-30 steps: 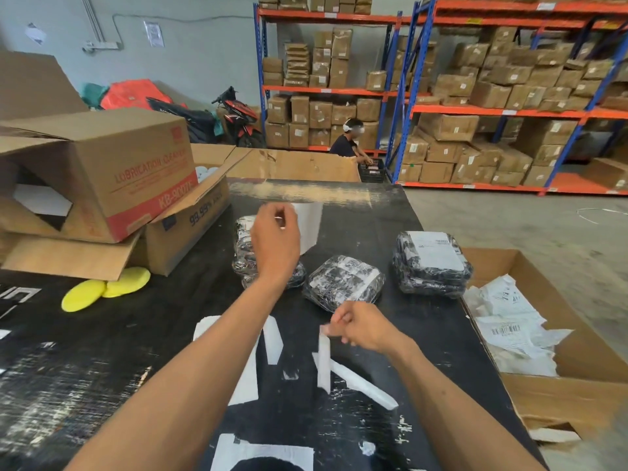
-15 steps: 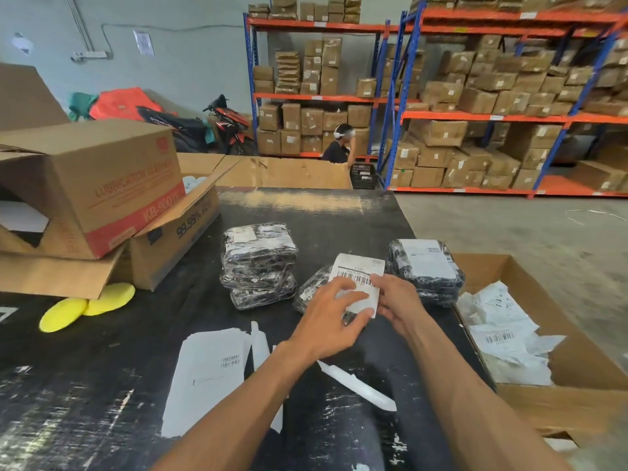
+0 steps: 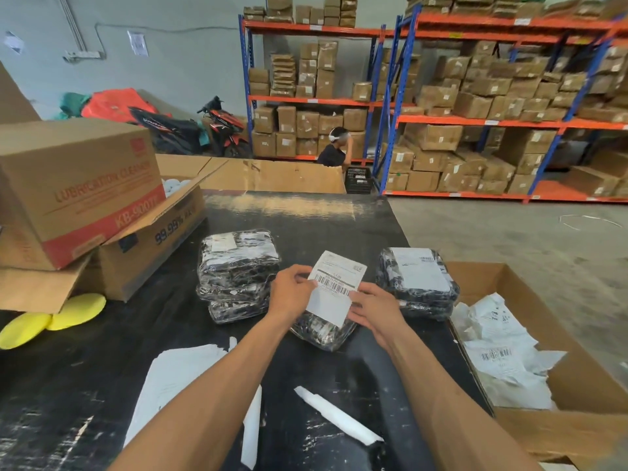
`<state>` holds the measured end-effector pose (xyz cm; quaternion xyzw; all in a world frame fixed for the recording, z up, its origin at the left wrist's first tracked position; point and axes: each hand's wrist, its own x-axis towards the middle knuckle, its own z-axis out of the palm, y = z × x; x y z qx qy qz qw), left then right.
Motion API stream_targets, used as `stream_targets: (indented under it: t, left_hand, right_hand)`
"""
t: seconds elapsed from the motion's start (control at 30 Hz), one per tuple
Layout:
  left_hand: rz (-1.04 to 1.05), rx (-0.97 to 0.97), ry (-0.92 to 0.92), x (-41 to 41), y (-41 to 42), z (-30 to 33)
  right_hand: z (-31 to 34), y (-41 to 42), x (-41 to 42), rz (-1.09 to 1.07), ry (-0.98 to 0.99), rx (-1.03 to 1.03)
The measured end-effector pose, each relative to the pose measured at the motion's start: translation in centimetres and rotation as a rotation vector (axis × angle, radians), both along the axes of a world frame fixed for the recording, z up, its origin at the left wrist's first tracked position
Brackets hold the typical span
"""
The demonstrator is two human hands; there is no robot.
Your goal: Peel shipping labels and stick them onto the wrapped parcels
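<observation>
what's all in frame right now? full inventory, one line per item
shipping label: 1, white with barcode, held over the middle parcel
middle parcel: 1, black wrap, under the label
parcel stack: 1 stack, black wrap, left of the hands
labelled parcels: 1 stack, black, white label on top, right of the hands
table: 1, black
paper sheets: several, white, near table edge
backing strips: 2, white, near table edge
cardboard boxes: 2, brown, table's left
yellow discs: 2, beside those boxes
waste box: 1, brown, white paper scraps inside, right of table
shelving: orange and blue, brown cartons
motorbikes: 2, back wall
person: 1, by shelving
left hand: pinches label's left edge
right hand: holds label's right edge
</observation>
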<state>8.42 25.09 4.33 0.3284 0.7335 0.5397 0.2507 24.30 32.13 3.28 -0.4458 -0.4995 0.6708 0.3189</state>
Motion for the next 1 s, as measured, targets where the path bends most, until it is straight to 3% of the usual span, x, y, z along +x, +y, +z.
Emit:
stream_targets:
  t: [0.17, 0.4, 0.77, 1.0]
  left_hand:
    - [-0.009, -0.14, 0.105, -1.3, 1.5, -0.9]
    - [-0.102, -0.189, -0.019, -3.5, 3.3, -1.6]
    - [0.131, -0.165, -0.066, -1.5, 3.6, -3.3]
    - [0.106, -0.231, -0.027, -1.1, 3.8, -4.4]
  right_hand:
    - [-2.0, 0.8, -1.1, -0.067, -0.058, -0.038]
    - [-2.7, 2.5, -2.5, -0.079, -0.074, -0.103]
    - [-2.7, 6.2, -2.7, 0.042, -0.252, 0.217]
    - [-3.2, 4.7, -1.4, -0.022, -0.429, 0.389]
